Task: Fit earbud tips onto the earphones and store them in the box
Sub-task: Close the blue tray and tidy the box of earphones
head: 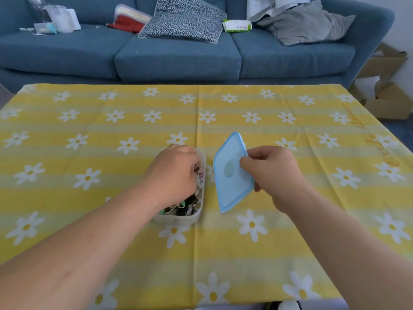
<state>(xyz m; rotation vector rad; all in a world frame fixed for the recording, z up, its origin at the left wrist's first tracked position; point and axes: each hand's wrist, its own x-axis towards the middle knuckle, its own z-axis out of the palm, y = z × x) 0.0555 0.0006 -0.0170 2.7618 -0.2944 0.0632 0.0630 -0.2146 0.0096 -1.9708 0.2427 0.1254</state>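
Note:
A small translucent white box (196, 217) stands open near the middle of the table, holding a tangle of earphones (185, 205) with black, white and green parts. My left hand (172, 173) reaches into the box from the left, its fingers curled down among the cables; what they hold is hidden. My right hand (270, 167) pinches the light blue lid (230, 175) by its right edge and holds it tilted just right of the box, its lower corner close to the cloth.
A yellow tablecloth (290, 253) with white daisies covers the table. Behind it stands a blue sofa (178, 54) with cushions, a pack of wipes (237, 25) and plastic containers. Cardboard boxes (386, 101) sit on the floor at the right.

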